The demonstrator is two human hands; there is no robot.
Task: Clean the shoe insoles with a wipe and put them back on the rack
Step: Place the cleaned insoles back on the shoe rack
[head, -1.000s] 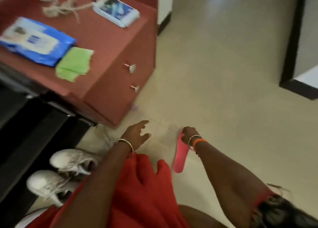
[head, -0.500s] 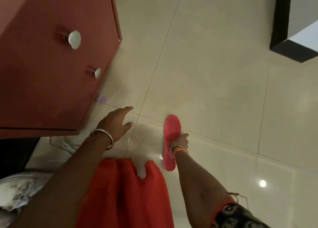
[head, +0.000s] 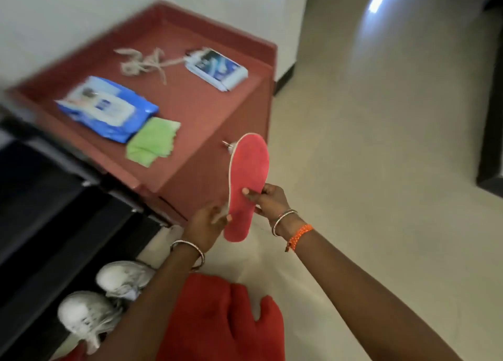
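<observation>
From my head camera, I hold the pink insole up in front of me, just off the near right corner of the red cabinet. My right hand pinches it around its middle, thumb across the pink face and fingers curled behind. My left hand touches its left edge lower down, near the heel; the blur leaves me unable to tell whether those fingers curl round it or only steady it. The insole's long axis runs nearly upright, toe end up and leaning slightly away from me, heel end down between my wrists.

The blue wipes pack lies toward the cabinet top's left edge, with a green cloth touching it toward the near edge. Both lie up and to the left of the insole, so my left hand is the nearer one for fetching a wipe, I judge. The dark rack stands left of the cabinet, white shoes at its foot.
</observation>
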